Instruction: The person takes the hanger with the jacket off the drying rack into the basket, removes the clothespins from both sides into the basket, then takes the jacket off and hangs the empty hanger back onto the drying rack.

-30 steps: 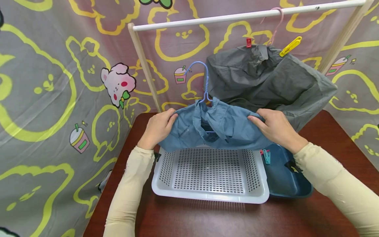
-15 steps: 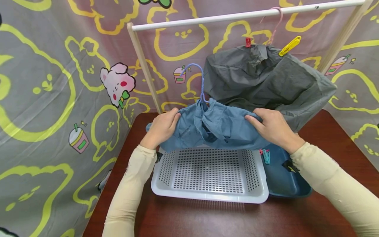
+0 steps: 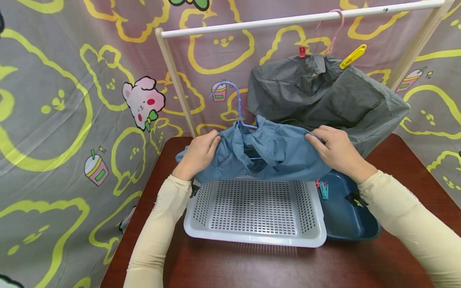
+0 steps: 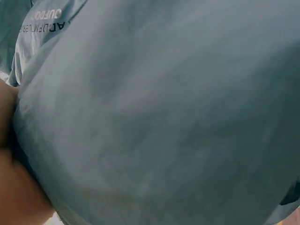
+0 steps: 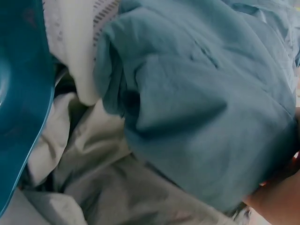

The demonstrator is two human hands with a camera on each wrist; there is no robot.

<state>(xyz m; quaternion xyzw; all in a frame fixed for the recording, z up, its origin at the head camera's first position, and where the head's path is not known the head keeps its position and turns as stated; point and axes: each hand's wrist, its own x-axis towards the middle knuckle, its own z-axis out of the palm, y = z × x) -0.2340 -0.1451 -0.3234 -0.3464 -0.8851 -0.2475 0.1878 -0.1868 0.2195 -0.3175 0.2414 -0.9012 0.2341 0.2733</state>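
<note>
A blue collared garment point(image 3: 288, 148) is stretched between both hands, above the back part of the white basket. Out of its collar rises the hook of a blue hanger point(image 3: 239, 104), tilted to the left; the hanger's lower bar shows in the neck opening. My left hand point(image 3: 199, 154) pinches one shoulder of the garment, thumb on top. At the other shoulder my right hand point(image 3: 336, 150) grips the cloth the same way. Blue fabric point(image 4: 154, 112) fills most of the left wrist view, with dark printed lettering at the top left. In the right wrist view the garment point(image 5: 201, 98) hangs in folds.
A white perforated basket point(image 3: 255, 239) sits on the brown table point(image 3: 230, 264). Right of it, a dark blue tub point(image 3: 345, 232) holds clothespins point(image 3: 324, 190). Behind, a grey garment point(image 3: 324, 96) hangs from the rack bar point(image 3: 252, 23) with red and yellow clips.
The hanger's hook has swung left and tipped further over. My left hand has shifted slightly right; my right hand dipped left, then came back. Both keep hold of the garment.
</note>
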